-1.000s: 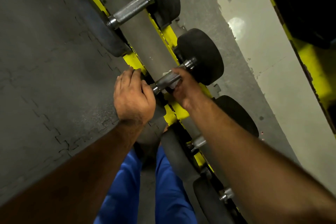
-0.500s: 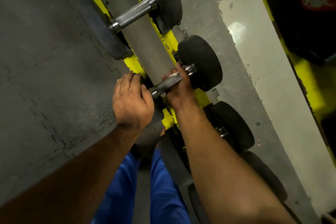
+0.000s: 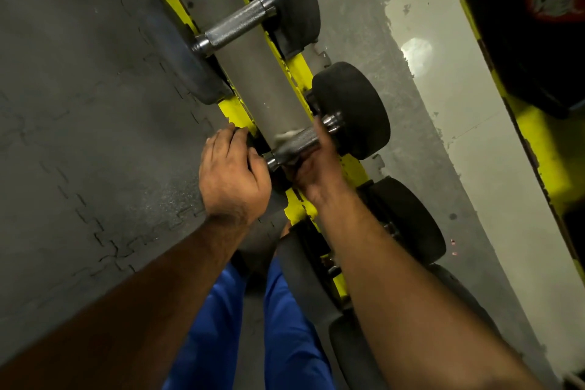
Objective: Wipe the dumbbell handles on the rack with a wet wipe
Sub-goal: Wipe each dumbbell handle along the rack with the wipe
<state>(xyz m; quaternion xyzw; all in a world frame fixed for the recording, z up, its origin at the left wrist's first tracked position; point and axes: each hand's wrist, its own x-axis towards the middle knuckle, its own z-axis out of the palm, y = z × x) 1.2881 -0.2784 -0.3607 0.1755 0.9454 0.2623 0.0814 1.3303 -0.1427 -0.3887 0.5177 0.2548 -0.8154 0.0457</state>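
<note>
A dumbbell with a knurled steel handle (image 3: 296, 145) and black rubber heads lies across the yellow rack (image 3: 235, 112) in the middle of the view. My right hand (image 3: 311, 168) wraps under and round that handle, with a pale wet wipe (image 3: 286, 137) showing above the bar at my fingertips. My left hand (image 3: 232, 172) curls over the dumbbell's near black head, which it mostly hides. A second dumbbell handle (image 3: 235, 25) lies bare farther up the rack.
More black dumbbells (image 3: 408, 218) sit on the rack below my right forearm. A grey padded bar (image 3: 253, 73) runs along the rack. Dark rubber floor mats (image 3: 79, 136) lie left, a pale tiled floor (image 3: 474, 136) right. My blue trousers (image 3: 215, 342) are at the bottom.
My right hand has slid along the handle toward the far head, with the wipe shifting round the bar. My left hand stays on the near head. The camera has tilted slightly.
</note>
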